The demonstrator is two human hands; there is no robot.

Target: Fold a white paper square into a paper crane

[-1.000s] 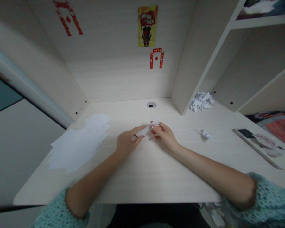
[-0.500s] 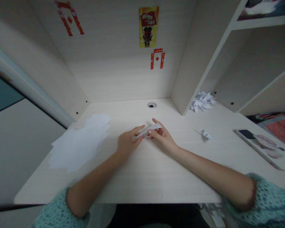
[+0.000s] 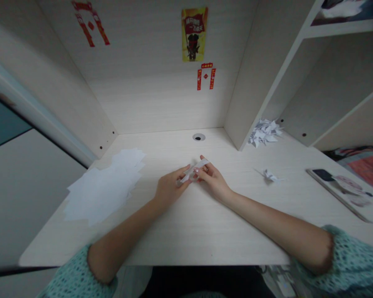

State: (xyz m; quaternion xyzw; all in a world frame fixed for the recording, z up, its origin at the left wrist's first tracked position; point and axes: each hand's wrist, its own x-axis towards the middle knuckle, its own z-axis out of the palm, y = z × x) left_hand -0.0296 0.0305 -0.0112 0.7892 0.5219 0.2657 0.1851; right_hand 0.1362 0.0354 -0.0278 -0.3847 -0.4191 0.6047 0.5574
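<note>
Between my two hands is a narrow folded piece of white paper [image 3: 201, 163], held slantwise just above the desk. My left hand [image 3: 172, 183] pinches its lower left end between thumb and fingers. The upper right part is gripped by my right hand [image 3: 213, 179], its thumb pressed on the paper and its index finger raised behind. To the left lies a spread stack of white paper sheets [image 3: 104, 188]. A small folded paper crane [image 3: 270, 176] rests on the desk to the right of my right hand.
A heap of folded white paper pieces [image 3: 264, 132] sits behind the upright divider [image 3: 247, 82]. On the right lies a phone-printed flat tablet-like case [image 3: 345, 192]. A round cable hole [image 3: 199, 137] is at the desk's back. The desk's front edge [image 3: 205, 265] runs before my lap.
Both hands stay in nearly the same place; the left has shifted slightly right. The folded paper has turned a little steeper between the fingers.
</note>
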